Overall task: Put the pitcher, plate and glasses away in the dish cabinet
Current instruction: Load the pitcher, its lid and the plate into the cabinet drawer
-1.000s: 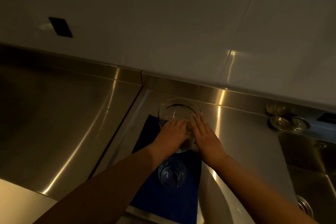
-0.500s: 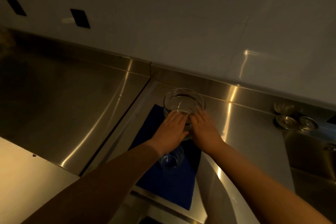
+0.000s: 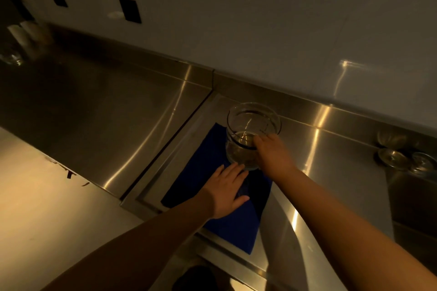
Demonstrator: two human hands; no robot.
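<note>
You will find no words, brand names, labels or numbers to read anywhere here. The glass pitcher (image 3: 253,134) carries a thin vertical line of small dark marks down its far inner wall, like a measuring scale, but they are too small and dim to make out.

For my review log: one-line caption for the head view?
Right hand grips glass pitcher on blue mat; left hand lies flat beside it.

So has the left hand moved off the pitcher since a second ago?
Yes. The left hand has drawn back toward the person along the blue mat, off the pitcher; the right hand grips it.
</note>
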